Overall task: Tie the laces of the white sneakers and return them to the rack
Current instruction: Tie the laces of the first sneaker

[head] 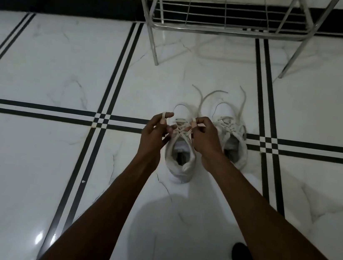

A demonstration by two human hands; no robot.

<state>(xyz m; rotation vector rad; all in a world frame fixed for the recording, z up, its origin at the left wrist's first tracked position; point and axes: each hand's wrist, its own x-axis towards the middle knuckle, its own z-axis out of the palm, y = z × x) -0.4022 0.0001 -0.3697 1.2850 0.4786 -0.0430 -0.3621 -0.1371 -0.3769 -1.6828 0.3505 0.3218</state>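
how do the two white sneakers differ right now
The left sneaker has both hands working its laces: the left hand and right hand each pinch a lace end above it. The right sneaker is untouched, its laces lying loose past the toe.
The left sneaker sits nearer the person; the right sneaker sits further, towards the rack.
Both are white, untied, on the tiled floor, toes pointing at the rack.

The floor (42,73) is showing as glossy white marble-look tile with grey veins and black inlaid stripes, throwing back glare and reflections. The rack (223,30) is gleaming as polished metal tube and thin wire. The white sneakers (181,153) are looking matt and smooth, with flat woven cloth laces (212,92).
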